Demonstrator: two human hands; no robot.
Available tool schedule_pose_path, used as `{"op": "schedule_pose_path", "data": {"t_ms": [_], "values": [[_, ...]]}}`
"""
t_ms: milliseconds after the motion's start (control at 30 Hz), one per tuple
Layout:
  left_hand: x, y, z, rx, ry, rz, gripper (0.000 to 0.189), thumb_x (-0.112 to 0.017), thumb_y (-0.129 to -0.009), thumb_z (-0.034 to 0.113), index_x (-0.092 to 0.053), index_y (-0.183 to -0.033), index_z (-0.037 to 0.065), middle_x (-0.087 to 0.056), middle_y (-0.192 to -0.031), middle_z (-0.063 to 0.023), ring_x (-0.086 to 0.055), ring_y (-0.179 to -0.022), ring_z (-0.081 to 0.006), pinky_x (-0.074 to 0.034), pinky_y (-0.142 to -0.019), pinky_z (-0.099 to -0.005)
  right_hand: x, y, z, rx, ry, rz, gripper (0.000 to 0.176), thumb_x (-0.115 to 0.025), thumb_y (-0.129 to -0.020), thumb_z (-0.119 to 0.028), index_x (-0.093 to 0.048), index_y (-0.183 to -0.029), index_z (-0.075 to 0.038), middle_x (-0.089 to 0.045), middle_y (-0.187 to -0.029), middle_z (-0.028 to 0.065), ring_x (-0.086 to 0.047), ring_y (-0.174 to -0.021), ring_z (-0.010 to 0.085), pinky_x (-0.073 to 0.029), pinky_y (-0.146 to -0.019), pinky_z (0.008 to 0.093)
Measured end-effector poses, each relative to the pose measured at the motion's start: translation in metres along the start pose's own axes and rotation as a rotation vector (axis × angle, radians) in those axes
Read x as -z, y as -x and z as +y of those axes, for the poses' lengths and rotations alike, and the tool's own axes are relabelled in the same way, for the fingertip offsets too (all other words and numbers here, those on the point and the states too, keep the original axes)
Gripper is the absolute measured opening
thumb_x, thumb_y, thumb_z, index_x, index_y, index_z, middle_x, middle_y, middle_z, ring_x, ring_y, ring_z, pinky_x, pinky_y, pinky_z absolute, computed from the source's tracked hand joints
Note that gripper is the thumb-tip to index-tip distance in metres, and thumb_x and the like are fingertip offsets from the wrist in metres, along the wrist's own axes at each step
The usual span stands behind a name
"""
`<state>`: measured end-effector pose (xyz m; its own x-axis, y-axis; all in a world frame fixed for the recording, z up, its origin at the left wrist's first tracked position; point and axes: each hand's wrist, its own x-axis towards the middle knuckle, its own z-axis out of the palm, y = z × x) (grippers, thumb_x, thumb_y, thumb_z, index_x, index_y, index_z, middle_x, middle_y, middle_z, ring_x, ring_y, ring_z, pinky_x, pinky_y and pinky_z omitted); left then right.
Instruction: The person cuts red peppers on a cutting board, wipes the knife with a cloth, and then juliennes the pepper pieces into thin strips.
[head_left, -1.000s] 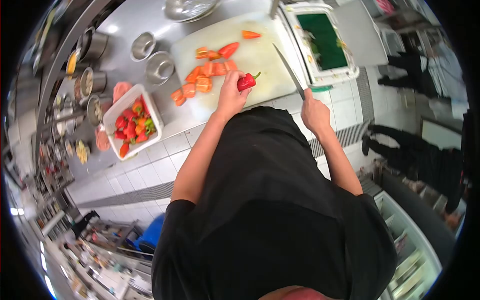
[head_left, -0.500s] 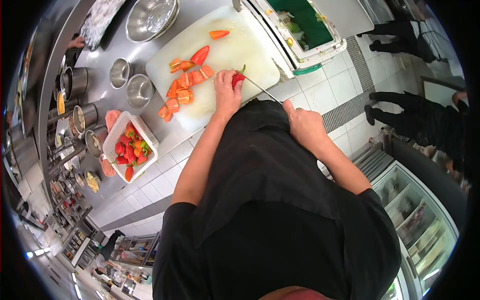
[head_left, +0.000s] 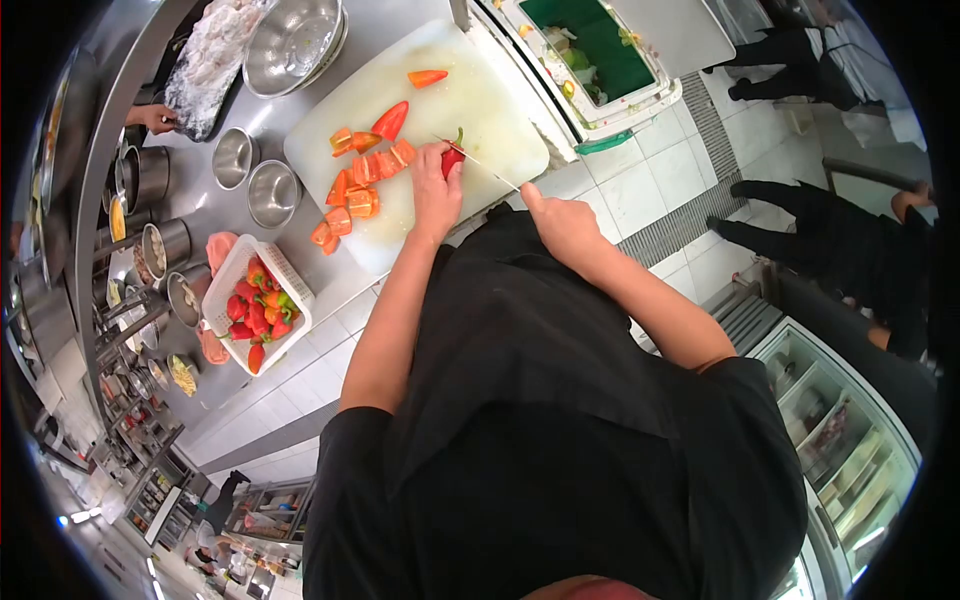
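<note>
My left hand [head_left: 437, 190] is closed around a red pepper [head_left: 453, 160] on the white cutting board [head_left: 480, 100]. The pepper's green stem points away from me. In my right hand [head_left: 563, 225] is the handle of a knife [head_left: 493, 174], my fingers wrapped around it. Its thin blade lies across the pepper near the stem end. Left of my left hand, cut orange pepper pieces [head_left: 366, 170] lie in a loose cluster. A red pepper piece [head_left: 391, 121] rests just beyond them, and an orange piece [head_left: 427, 78] sits farther up the board.
A white basket [head_left: 305, 300] of whole peppers stands at the counter's left front. Metal bowls [head_left: 273, 194] sit beside the board. An open bin [head_left: 590, 130] with green lining adjoins its right end. Another person's hand [head_left: 153, 118] touches a tray [head_left: 210, 70]. People stand at right.
My right hand has moved left, bringing the knife farther across the pepper near its stem. My left hand keeps its hold. The other person's hand at far left has come further into view.
</note>
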<state>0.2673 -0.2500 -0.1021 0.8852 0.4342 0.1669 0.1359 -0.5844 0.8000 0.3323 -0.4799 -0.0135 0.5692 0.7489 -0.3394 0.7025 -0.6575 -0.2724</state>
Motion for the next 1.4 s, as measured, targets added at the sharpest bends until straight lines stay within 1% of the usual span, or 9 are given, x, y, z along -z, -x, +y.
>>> {"op": "schedule_pose_path", "data": {"t_ms": [467, 700, 767, 900, 967, 1033, 1167, 1200, 1400], "values": [[0.016, 0.004, 0.002, -0.102, -0.088, -0.065, 0.034, -0.068, -0.092, 0.004, -0.058, -0.125, 0.004, -0.057, -0.124, -0.0204, -0.054, -0.116, -0.0428, -0.044, -0.104, -0.0494, 0.021, 0.004, -0.007, 0.054, -0.062, -0.037, 0.03, -0.055, -0.093, -0.001, -0.045, -0.121, -0.003, -0.071, -0.079, 0.021, -0.073, -0.076, 0.0437, -0.055, -0.063, 0.0562], [0.007, 0.017, 0.015, -0.111, -0.061, -0.117, 0.034, -0.07, -0.093, 0.007, -0.058, -0.125, 0.004, -0.054, -0.125, -0.0201, -0.053, -0.118, -0.0426, -0.045, -0.104, -0.0495, -0.029, -0.023, 0.006, 0.059, -0.11, -0.002, 0.023, -0.053, -0.097, -0.005, -0.047, -0.12, -0.005, -0.075, -0.086, 0.022, -0.075, -0.08, 0.0438, -0.058, -0.068, 0.0551], [0.005, 0.025, 0.019, 0.033, -0.023, -0.048, 0.035, -0.071, -0.094, 0.01, -0.057, -0.126, 0.004, -0.054, -0.123, -0.0201, -0.053, -0.118, -0.0431, -0.045, -0.105, -0.0491, -0.031, -0.029, 0.013, 0.037, -0.078, -0.061, 0.027, -0.053, -0.097, -0.005, -0.047, -0.124, -0.007, -0.075, -0.089, 0.0239, -0.074, -0.083, 0.0463, -0.057, -0.071, 0.058], [0.033, 0.026, 0.028, -0.055, -0.225, -0.046, 0.043, -0.069, -0.089, 0.005, -0.056, -0.13, 0.006, -0.055, -0.141, -0.0197, -0.053, -0.132, -0.0401, -0.046, -0.106, -0.0459, -0.012, -0.022, 0.073, -0.034, -0.055, -0.033, 0.03, -0.052, -0.096, -0.004, -0.048, -0.125, -0.008, -0.074, -0.09, 0.0264, -0.074, -0.085, 0.0481, -0.056, -0.075, 0.0603], [0.058, 0.017, 0.031, -0.198, -0.23, -0.142, 0.045, -0.064, -0.083, -0.004, -0.063, -0.127, 0.006, -0.053, -0.152, -0.0174, -0.054, -0.136, -0.0379, -0.047, -0.109, -0.0443, -0.001, -0.016, 0.103, -0.176, -0.025, 0.01, 0.03, -0.05, -0.095, -0.003, -0.048, -0.124, -0.007, -0.074, -0.09, 0.0275, -0.073, -0.085, 0.049, -0.056, -0.075, 0.0612], [0.063, 0.004, 0.014, -0.244, -0.198, -0.582, 0.045, -0.06, -0.079, -0.009, -0.07, -0.12, 0.007, -0.057, -0.151, -0.0145, -0.057, -0.135, -0.0363, -0.049, -0.112, -0.0422, 0.015, -0.006, 0.114, -0.23, -0.034, 0.018, 0.026, -0.05, -0.097, -0.006, -0.047, -0.123, -0.007, -0.073, -0.09, 0.0288, -0.073, -0.085, 0.0501, -0.055, -0.075, 0.0623], [0.046, 0.004, 0.016, 0.038, 0.007, -0.306, 0.048, -0.067, -0.085, -0.003, -0.072, -0.132, 0.01, -0.065, -0.132, -0.013, -0.061, -0.125, -0.0352, -0.052, -0.107, -0.042, 0.024, 0.007, 0.097, -0.28, -0.068, 0.074, 0.023, -0.05, -0.1, -0.013, -0.046, -0.122, -0.005, -0.073, -0.089, 0.0312, -0.071, -0.084, 0.0521, -0.055, -0.076, 0.0633], [0.04, 0.002, 0.017, -0.005, -0.088, -0.261, 0.054, -0.076, -0.089, 0.012, -0.066, -0.142, 0.013, -0.064, -0.129, -0.0137, -0.062, -0.121, -0.0353, -0.053, -0.105, -0.0425, 0.028, 0.011, 0.081, -0.262, -0.089, 0.062, 0.024, -0.05, -0.099, -0.012, -0.046, -0.121, -0.005, -0.073, -0.087, 0.0313, -0.071, -0.083, 0.0521, -0.055, -0.075, 0.0636], [0.018, 0.005, 0.021, 0.056, -0.066, -0.059, 0.049, -0.081, -0.089, 0.022, -0.065, -0.133, 0.009, -0.063, -0.129, -0.0141, -0.062, -0.119, -0.0347, -0.053, -0.101, -0.0434, 0.026, 0.028, 0.022, -0.126, -0.076, -0.027, 0.02, -0.05, -0.098, -0.008, -0.046, -0.117, -0.003, -0.072, -0.079, 0.0282, -0.072, -0.076, 0.05, -0.056, -0.07, 0.0619]]}}
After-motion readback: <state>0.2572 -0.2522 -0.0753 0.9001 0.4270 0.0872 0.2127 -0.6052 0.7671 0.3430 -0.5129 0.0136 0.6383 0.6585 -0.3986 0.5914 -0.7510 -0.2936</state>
